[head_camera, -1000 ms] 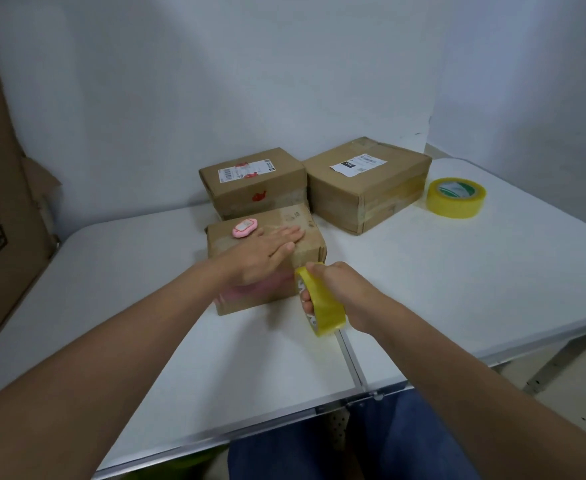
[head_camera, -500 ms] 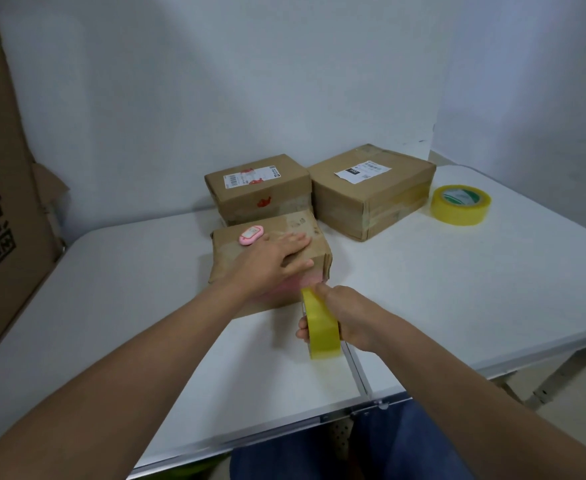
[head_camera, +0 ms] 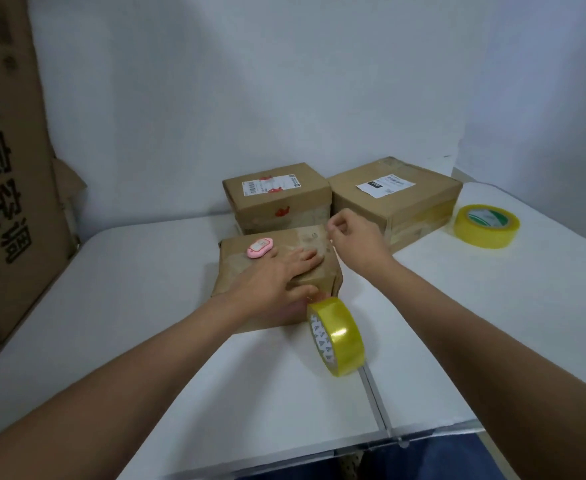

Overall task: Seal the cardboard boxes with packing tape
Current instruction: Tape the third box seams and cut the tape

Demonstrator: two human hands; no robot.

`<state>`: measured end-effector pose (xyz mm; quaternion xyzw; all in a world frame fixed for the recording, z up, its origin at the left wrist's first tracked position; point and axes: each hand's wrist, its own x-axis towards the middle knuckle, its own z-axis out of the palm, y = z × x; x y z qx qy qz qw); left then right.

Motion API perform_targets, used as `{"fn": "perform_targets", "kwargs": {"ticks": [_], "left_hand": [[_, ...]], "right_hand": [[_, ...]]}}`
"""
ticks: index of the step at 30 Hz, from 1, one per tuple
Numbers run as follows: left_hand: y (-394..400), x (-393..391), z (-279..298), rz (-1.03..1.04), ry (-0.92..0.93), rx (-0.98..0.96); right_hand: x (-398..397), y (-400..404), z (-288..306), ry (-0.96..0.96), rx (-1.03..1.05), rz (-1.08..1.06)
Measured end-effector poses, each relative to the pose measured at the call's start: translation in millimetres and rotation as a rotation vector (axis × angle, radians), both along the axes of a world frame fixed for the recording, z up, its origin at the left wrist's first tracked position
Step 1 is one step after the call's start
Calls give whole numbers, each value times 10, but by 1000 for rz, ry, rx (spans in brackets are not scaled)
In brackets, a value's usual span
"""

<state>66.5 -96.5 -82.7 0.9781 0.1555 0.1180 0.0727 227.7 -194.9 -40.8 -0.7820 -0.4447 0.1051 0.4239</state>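
A small cardboard box (head_camera: pixel 303 237) lies on the white table (head_camera: pixel 118 306) in front of me. My left hand (head_camera: pixel 277 275) presses flat on its top, thumb at the front edge. A yellow tape roll (head_camera: pixel 336 336) stands on edge on the table, touching the box's front right corner, with no hand on it. My right hand (head_camera: pixel 354 237) hovers over the box's far right corner, fingers curled, thumb and forefinger together; I see nothing between them. A pink cutter (head_camera: pixel 259 247) lies on the box top, just beyond my left fingers.
Two more cardboard boxes stand behind, a left one (head_camera: pixel 277 199) and a larger right one (head_camera: pixel 395 199), both labelled. A second yellow tape roll (head_camera: pixel 487 225) lies flat at the right. A tall cardboard sheet (head_camera: pixel 7 168) leans at the left. A seam (head_camera: pixel 374 400) splits the tabletop.
My right hand let go of the tape roll and rose to the box's far right corner. The roll now stands alone at the box's front. My left hand stayed pressed on the top.
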Motion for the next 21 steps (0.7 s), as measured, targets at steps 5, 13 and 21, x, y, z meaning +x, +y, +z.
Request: {"fn": "perform_targets", "kwargs": {"ticks": [5,13,21], "left_hand": [[47,-143,73,-12,-97,-115],[158,-517,172,168,-248,-59],[326,-814,-20,514,-527,-239]], "right_hand": [[39,448,88,-22,47,108],[91,630,-59,-64,-35,178],[-286,701,-30,-305,-117,609]]}}
